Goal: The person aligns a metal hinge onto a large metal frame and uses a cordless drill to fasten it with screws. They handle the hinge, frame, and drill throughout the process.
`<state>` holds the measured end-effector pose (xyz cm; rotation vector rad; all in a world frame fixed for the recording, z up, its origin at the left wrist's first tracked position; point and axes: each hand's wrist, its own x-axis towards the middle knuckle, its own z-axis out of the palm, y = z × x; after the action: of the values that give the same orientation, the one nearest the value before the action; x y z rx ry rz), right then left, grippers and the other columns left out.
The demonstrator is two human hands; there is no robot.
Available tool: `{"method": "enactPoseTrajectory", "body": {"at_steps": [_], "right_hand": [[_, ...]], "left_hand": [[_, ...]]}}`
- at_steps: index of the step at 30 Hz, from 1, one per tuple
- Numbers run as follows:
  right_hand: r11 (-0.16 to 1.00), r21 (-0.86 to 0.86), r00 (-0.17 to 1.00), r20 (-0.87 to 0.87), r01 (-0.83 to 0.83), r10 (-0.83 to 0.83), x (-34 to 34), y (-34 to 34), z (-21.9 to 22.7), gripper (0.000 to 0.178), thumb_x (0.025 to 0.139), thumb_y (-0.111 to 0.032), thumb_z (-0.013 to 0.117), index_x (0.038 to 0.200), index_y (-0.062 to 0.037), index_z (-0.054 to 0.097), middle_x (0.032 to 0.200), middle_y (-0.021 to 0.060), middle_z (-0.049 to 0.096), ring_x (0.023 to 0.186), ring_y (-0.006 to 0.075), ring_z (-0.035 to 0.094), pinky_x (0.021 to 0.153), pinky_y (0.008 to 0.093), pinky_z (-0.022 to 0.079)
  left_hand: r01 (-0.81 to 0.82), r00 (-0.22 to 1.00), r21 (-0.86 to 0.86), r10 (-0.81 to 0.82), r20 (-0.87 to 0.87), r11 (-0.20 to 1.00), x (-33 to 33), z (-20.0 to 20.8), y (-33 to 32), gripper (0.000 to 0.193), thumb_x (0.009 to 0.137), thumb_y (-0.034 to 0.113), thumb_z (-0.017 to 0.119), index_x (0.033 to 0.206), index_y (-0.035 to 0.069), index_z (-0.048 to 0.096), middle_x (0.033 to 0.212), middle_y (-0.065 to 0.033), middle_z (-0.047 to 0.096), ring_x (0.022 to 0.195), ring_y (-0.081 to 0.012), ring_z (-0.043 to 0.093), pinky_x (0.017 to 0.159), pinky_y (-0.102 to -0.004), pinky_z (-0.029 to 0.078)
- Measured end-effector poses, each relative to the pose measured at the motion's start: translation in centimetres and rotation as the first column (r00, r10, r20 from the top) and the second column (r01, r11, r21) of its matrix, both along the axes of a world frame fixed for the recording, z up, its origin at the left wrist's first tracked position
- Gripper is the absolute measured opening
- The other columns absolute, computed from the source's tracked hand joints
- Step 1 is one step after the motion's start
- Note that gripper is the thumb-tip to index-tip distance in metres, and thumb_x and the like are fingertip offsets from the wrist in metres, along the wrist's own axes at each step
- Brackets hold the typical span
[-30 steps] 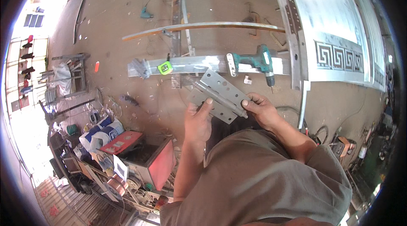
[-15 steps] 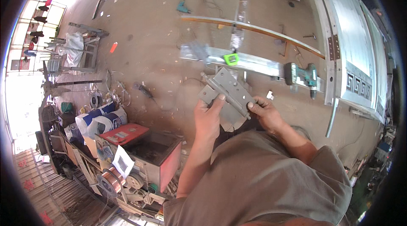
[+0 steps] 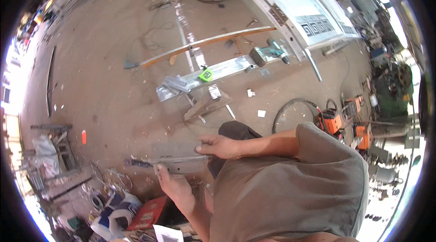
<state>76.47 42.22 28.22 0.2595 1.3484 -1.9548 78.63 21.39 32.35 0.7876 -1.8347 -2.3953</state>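
Observation:
A grey metal hinge [image 3: 180,159], its leaves spread and blurred by motion, is held level in front of my body. My left hand [image 3: 175,188] pinches its near left end with the thumb. At the far right end my right hand [image 3: 219,146] grips the leaf between thumb and fingers. Beyond the hinge, a bright green tape measure [image 3: 205,75] lies on a silvery metal bar [image 3: 229,70] on the floor. A teal cordless drill [image 3: 274,50] is at that bar's right end.
A long orange-brown bar [image 3: 209,42] crosses the floor farther off. At the far right lies a large pale metal door panel [image 3: 290,3]. An orange machine [image 3: 330,120] with a black cable stands to my right. A red box [image 3: 147,212] and white-blue bags [image 3: 116,214] are at the near left.
My view has turned to the right. The hinge has swung from a slant to nearly level, still in both hands. The orange machines at my right have come into view.

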Motion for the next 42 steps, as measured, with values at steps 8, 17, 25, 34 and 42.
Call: {"method": "enactPoseTrajectory", "body": {"at_steps": [8,17,25,34,42], "right_hand": [[0.990,0.112,0.995,-0.075,0.081,-0.072,0.8,1.8,0.4,0.041,0.105,-0.036,0.062,0.134,-0.0078,0.060,0.097,-0.0026,0.062,0.084,0.0074,0.054,0.070,0.0265,0.046],[0.949,0.020,0.938,0.142,0.316,-0.315,-1.2,11.4,-2.1,0.033,0.105,-0.023,0.062,0.132,-0.0029,0.060,0.110,0.0007,0.067,0.098,0.0084,0.059,0.085,0.0268,0.049],[0.858,-0.064,0.860,0.072,0.509,-0.505,-5.0,21.6,-4.7,0.040,0.105,-0.028,0.062,0.138,-0.0053,0.057,0.110,-0.0002,0.064,0.095,0.0086,0.057,0.080,0.0270,0.048],[0.837,0.017,0.787,0.330,0.547,-0.521,-7.5,30.8,-6.9,0.030,0.106,-0.026,0.062,0.125,-0.0037,0.059,0.109,0.0023,0.066,0.100,0.0092,0.060,0.088,0.0287,0.050],[0.724,0.034,0.682,0.306,0.689,-0.664,-9.7,29.7,-7.1,0.020,0.103,-0.019,0.067,0.119,-0.0082,0.061,0.108,-0.0015,0.067,0.102,0.0068,0.060,0.092,0.0272,0.049]], "left_hand": [[0.070,0.995,0.349,-0.042,-0.088,0.934,-1.6,-3.6,-0.6,0.049,0.108,0.034,0.053,0.141,-0.002,0.052,0.140,-0.0124,0.058,0.126,-0.0272,0.056,0.109,-0.0458,0.044],[0.151,0.988,0.334,-0.156,-0.012,0.931,-6.3,-3.7,8.7,0.042,0.107,0.025,0.054,0.135,-0.005,0.055,0.133,-0.0183,0.061,0.117,-0.0320,0.061,0.099,-0.0453,0.050],[0.537,0.813,-0.607,-0.550,0.189,0.586,-11.4,-2.9,21.3,0.035,0.106,0.008,0.046,0.131,-0.014,0.053,0.131,-0.0305,0.057,0.117,-0.0434,0.059,0.101,-0.0460,0.048],[0.506,0.838,-0.050,-0.477,0.265,0.861,-17.0,-6.0,30.7,0.035,0.111,0.021,0.040,0.130,-0.005,0.054,0.121,-0.0175,0.061,0.107,-0.0250,0.062,0.093,-0.0386,0.052],[0.680,0.730,-0.215,-0.616,0.295,0.701,-21.7,-7.6,29.8,0.038,0.103,0.011,0.051,0.136,-0.007,0.053,0.132,-0.0258,0.059,0.119,-0.0372,0.059,0.104,-0.0475,0.047]]}}
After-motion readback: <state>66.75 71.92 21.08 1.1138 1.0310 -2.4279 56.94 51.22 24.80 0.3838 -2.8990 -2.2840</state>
